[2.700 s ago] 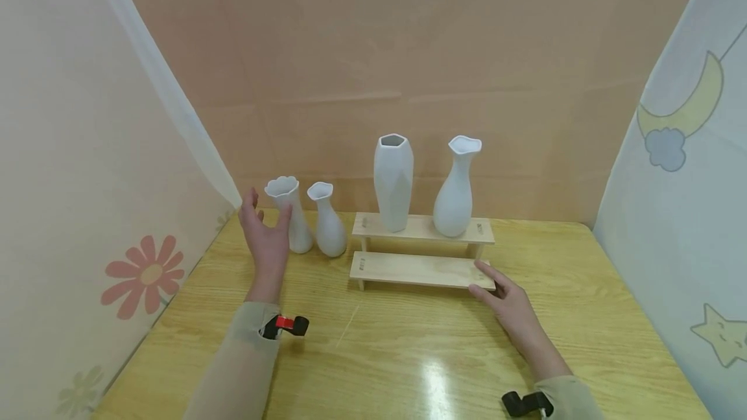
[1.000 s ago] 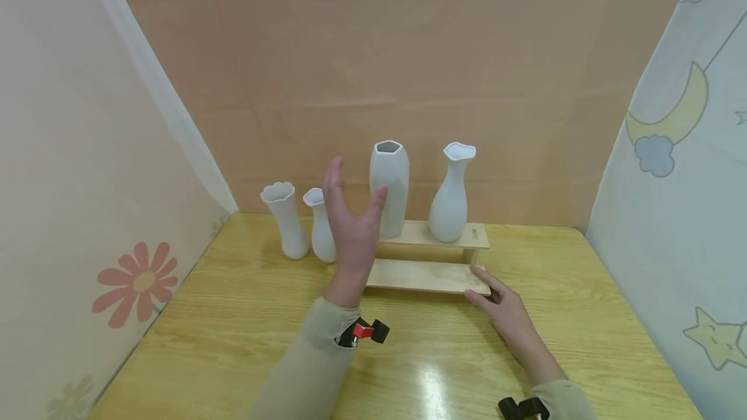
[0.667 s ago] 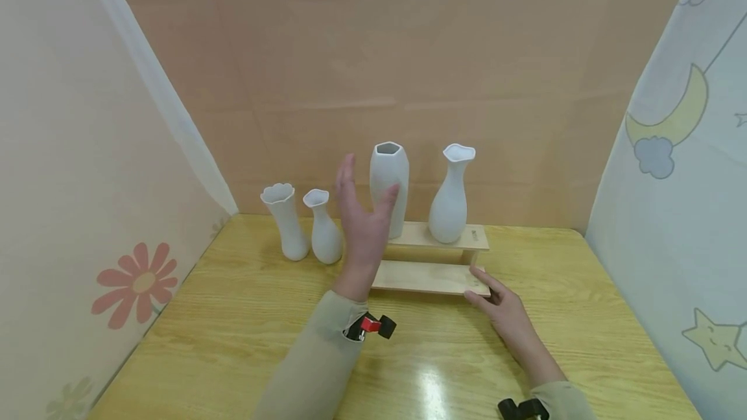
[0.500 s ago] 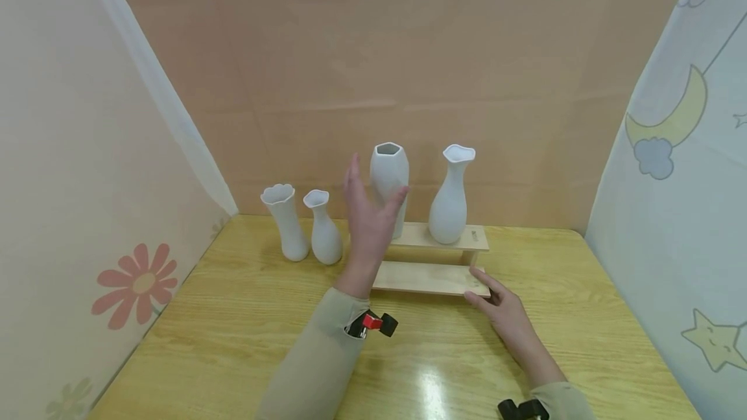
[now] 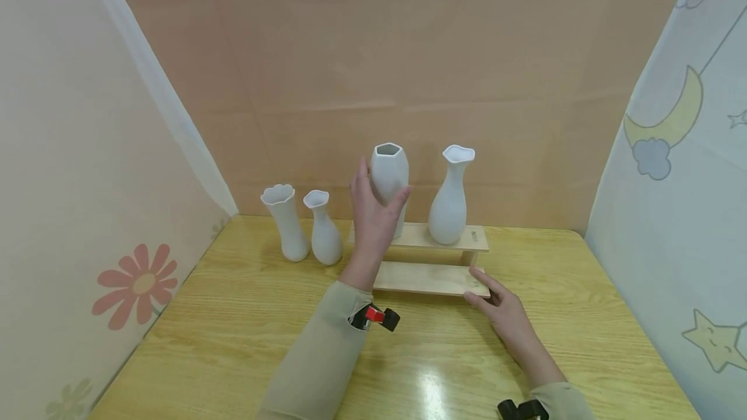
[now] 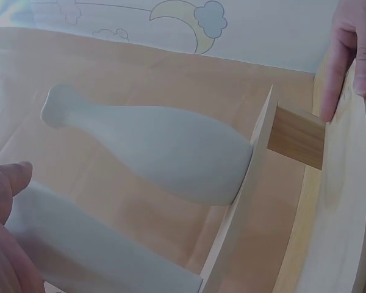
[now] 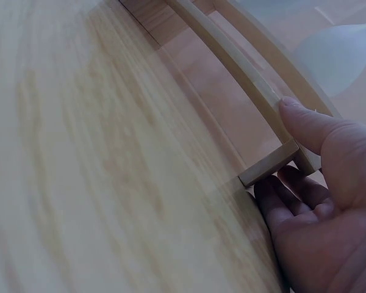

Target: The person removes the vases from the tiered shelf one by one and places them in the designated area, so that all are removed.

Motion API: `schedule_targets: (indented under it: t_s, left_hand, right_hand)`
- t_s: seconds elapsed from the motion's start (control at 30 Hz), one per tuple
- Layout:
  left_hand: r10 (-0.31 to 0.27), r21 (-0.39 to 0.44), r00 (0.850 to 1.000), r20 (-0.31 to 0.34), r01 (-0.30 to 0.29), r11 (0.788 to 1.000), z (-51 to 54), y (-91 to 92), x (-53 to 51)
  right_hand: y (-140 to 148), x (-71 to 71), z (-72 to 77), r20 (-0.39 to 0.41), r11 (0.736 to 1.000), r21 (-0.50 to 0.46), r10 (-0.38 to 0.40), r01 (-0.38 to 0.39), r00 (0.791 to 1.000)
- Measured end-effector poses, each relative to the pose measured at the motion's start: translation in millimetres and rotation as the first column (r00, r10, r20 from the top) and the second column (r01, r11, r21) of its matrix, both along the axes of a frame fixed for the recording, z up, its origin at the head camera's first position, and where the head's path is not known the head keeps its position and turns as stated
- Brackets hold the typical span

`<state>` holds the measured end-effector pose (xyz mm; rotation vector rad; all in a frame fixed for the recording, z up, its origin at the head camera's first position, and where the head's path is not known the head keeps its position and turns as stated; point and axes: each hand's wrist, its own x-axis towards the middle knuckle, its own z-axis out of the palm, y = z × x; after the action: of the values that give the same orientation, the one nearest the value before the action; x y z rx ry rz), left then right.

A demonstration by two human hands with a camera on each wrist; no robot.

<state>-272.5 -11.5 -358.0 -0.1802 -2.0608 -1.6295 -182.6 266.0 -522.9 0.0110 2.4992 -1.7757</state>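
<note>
My left hand [image 5: 376,216] is at the tall white faceted vase [image 5: 390,177], fingers on its left side and thumb across its front. The vase stands upright on the upper tier of a two-tier wooden stand [image 5: 428,277]. In the left wrist view, the thumb lies over the vase [image 6: 91,244]; the other fingertips are mostly hidden. My right hand [image 5: 513,316] holds the right end of the lower tier. Its thumb is on the board's edge and its fingers curl under by the leg, as the right wrist view shows the hand [image 7: 329,195].
A white bulbous vase [image 5: 448,209] with a wavy rim stands at the right of the upper tier. On the wooden table [image 5: 233,329], left of the stand, are a scalloped-rim vase [image 5: 286,225] and a small bulbous vase [image 5: 325,235]. Cloth curtains [image 5: 362,50] surround the table.
My left hand has moved right, from beside the scalloped-rim vase to the faceted vase, and its fingers have closed in around it. My right hand stays on the stand.
</note>
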Motion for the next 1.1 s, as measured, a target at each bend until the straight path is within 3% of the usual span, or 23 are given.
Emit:
schedule_targets:
  t_s: [0.53,1.1]
  left_hand:
    - [0.02,-0.014,0.999,0.041,-0.019,1.0,-0.9,3.4,-8.7]
    - [0.036,0.011,0.999,0.022,-0.036,0.999,-1.5,3.4,-11.8]
  right_hand:
    - [0.5,-1.7,-0.3,-0.009,1.0,-0.002,0.002,-0.002,1.0]
    - [-1.2,-2.7,0.3,-0.005,1.0,-0.006,-0.005,0.005,1.0]
